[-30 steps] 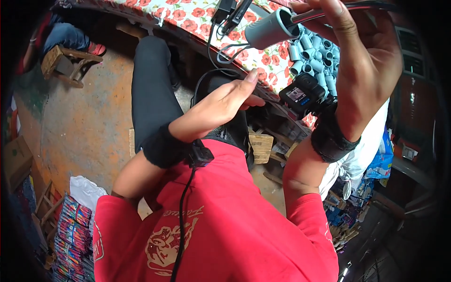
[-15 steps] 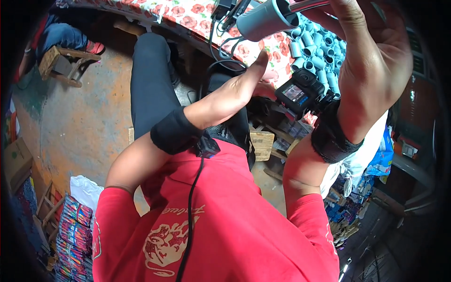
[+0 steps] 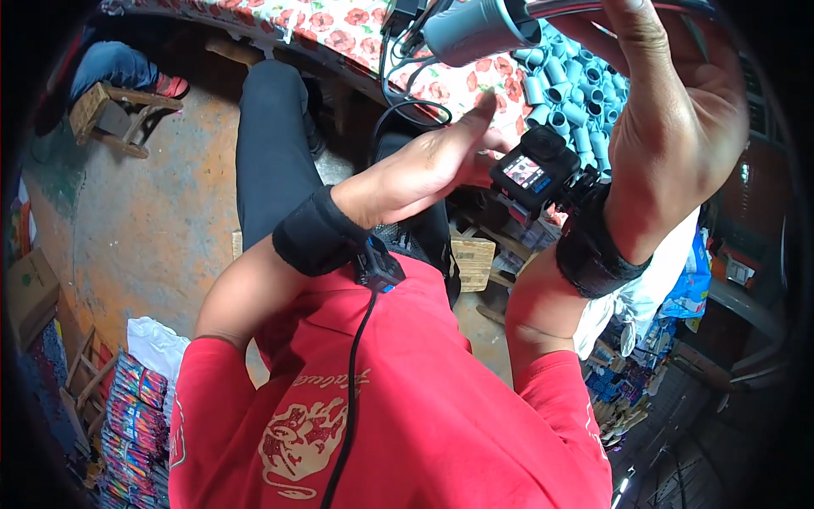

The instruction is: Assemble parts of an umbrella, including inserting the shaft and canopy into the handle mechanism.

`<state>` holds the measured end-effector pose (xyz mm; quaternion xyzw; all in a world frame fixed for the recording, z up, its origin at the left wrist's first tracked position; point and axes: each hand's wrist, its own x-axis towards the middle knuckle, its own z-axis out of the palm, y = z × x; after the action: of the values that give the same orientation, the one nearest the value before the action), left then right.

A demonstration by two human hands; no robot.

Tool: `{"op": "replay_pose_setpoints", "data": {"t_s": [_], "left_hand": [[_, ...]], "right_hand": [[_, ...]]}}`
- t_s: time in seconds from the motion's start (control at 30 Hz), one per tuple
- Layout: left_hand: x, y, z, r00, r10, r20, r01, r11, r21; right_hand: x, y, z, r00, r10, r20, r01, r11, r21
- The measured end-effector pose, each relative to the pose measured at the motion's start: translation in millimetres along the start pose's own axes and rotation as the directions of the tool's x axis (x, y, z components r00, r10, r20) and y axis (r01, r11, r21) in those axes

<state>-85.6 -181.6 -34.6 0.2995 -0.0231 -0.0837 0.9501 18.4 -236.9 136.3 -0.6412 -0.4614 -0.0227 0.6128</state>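
My right hand (image 3: 670, 127) is raised at the upper right, its fingers curled over the end of a grey pipe fitting (image 3: 475, 30) and some thin red wires. A small black camera (image 3: 534, 165) is strapped to that wrist on a black band. My left hand (image 3: 424, 165) reaches forward below the fitting with straight fingers and holds nothing; its fingertips are just under the fitting. Behind both hands a pile of several light blue pipe fittings (image 3: 568, 102) lies on a table with a red flowered cloth (image 3: 339, 25).
A black cable (image 3: 407, 110) hangs from the table edge. Below are a wooden block (image 3: 471, 259), a wooden stool (image 3: 119, 119) beside another person's leg (image 3: 110, 64), a cardboard box (image 3: 30, 293) and stacked colourful packets (image 3: 127, 424) on the floor.
My left hand has risen from lap height toward the grey fitting. My right hand and the fitting have shifted a little up and closer.
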Motion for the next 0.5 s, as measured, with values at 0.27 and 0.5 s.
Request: {"op": "replay_pose_setpoints", "data": {"t_s": [0.27, 0.5], "left_hand": [[-55.0, 43.7, -7.0, 0.941, 0.178, -0.289, 0.058, 0.755, 0.653], [-78.6, 78.5, 9.1, 0.596, 0.800, 0.073, -0.218, 0.073, 0.973]], "right_hand": [[0.3, 1.0, -0.5, 0.999, -0.044, -0.001, 0.043, 0.998, -0.050], [-9.1, -8.8, 8.3, 0.996, -0.015, -0.084, 0.008, 0.996, -0.088]]}}
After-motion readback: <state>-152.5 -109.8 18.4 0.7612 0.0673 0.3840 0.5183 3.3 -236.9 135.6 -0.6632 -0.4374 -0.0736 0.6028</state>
